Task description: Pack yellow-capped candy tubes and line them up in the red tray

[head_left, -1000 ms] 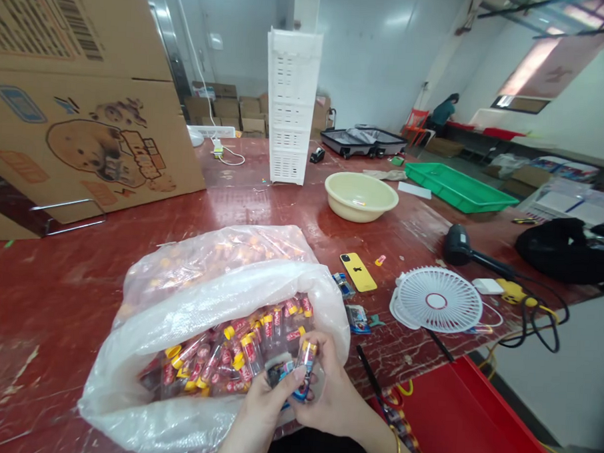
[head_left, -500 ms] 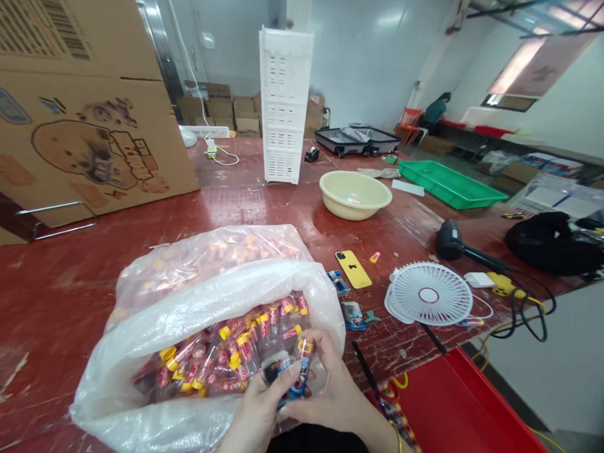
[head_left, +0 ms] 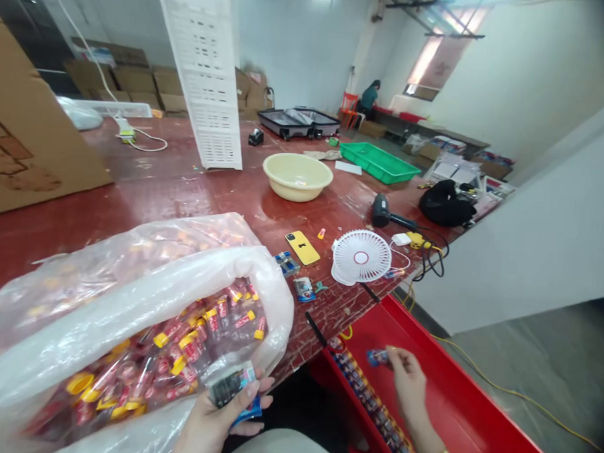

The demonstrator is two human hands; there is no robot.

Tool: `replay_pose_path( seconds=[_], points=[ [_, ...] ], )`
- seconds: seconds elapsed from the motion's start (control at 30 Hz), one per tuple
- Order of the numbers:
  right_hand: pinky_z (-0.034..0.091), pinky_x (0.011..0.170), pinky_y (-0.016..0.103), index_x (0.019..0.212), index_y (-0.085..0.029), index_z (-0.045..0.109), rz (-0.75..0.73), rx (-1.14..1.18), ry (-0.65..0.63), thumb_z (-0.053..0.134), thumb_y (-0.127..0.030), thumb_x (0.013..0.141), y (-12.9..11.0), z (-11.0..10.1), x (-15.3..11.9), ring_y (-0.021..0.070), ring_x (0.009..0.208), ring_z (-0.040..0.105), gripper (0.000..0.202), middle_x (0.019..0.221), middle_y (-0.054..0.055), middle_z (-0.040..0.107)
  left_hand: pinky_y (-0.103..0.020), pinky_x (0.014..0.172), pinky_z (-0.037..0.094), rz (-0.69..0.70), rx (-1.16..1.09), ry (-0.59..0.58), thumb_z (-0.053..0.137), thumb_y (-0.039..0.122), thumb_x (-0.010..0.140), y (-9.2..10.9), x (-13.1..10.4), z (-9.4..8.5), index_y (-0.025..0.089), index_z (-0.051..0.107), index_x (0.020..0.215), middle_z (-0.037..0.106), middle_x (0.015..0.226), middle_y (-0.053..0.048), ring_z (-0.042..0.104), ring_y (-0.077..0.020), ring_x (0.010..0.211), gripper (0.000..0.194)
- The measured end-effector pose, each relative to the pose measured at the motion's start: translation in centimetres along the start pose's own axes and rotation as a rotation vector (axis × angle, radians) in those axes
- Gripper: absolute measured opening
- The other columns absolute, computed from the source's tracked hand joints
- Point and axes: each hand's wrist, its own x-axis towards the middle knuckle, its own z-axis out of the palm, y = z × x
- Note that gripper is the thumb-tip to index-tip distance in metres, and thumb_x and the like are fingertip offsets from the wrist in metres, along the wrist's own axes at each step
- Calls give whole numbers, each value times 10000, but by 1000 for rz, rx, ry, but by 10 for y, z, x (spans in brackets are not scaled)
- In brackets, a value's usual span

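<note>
Over the red tray, right hand pinches a small blue packet by one end — likely keeping the rest clear. Left hand: grip closed round dark packets, presumably to hold them together. White bag rim rolled back — capped tubes exposed.

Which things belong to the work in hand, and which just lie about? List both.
Apparently in the job:
packet in the left hand
small blue item in the right hand
red tray
bag of yellow-capped tubes

Apparently lying about:
yellow phone
white fan
hair dryer
cream basin
</note>
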Motion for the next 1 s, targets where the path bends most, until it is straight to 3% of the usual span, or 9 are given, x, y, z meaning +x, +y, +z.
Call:
replay_pose_path(
  seconds=[0.17,0.27,0.4,0.53,0.63,0.73,0.83,0.93,1.0],
  points=[
    [444,470,264,576,-151,565,101,-209,-146,725,-436,634,71,47,-4,134,448,534,332,468,-27,556,-256,445,538,61,6,-19,786,451,619,4,2,10,106,689,960,749,813,-102,625,-184,649,495],
    [455,507,239,662,-141,567,99,-296,-176,641,-369,790,82,74,2,92,460,529,272,532,-54,556,-294,488,568,11,-40,-21,781,443,632,7,0,12,123,673,1011,753,848,-105,656,-214,710,508],
    [480,587,306,720,-163,543,25,-359,-111,625,-387,723,78,62,8,185,608,602,239,621,-6,575,-279,517,562,-7,-50,4,834,394,566,5,-1,7,117,705,909,758,847,-121,699,-250,744,459],
    [465,636,347,810,-175,507,-117,-339,-82,577,-371,684,44,33,-10,203,654,559,244,714,14,542,-265,492,534,39,-68,54,857,384,516,2,3,-7,122,720,801,736,692,-88,681,-223,640,411],
    [452,638,312,862,-190,504,-564,-213,-200,590,-261,739,-12,44,-44,166,674,530,165,861,44,542,-225,448,486,104,-52,70,864,398,491,5,4,-20,114,722,696,669,535,-40,604,-154,492,377],
    [476,743,315,931,-208,528,-970,-117,-527,557,-107,796,-80,96,-85,193,866,570,171,943,68,559,-245,465,499,148,-49,133,872,407,460,13,2,-30,126,735,710,613,489,8,549,-128,448,400],
    [472,873,359,998,-197,552,-1073,-321,-1006,463,-30,815,-125,170,-116,217,1001,558,262,1014,94,607,-292,506,537,170,-55,187,854,435,481,21,1,-36,142,726,722,631,547,10,576,-158,517,401],
    [403,983,470,1068,-112,572,-1034,-681,-1245,494,49,701,-133,225,-130,306,1139,508,408,1147,181,593,-310,553,535,142,-88,183,800,488,557,26,2,-41,136,707,744,725,699,-65,663,-218,627,409],
    [397,982,503,1054,-77,590,-1010,-787,-1307,519,70,651,-127,240,-130,343,1136,516,436,1153,219,587,-319,591,529,111,-123,179,774,491,600,27,4,-45,130,701,800,752,773,-113,696,-247,680,419]
  ],
)
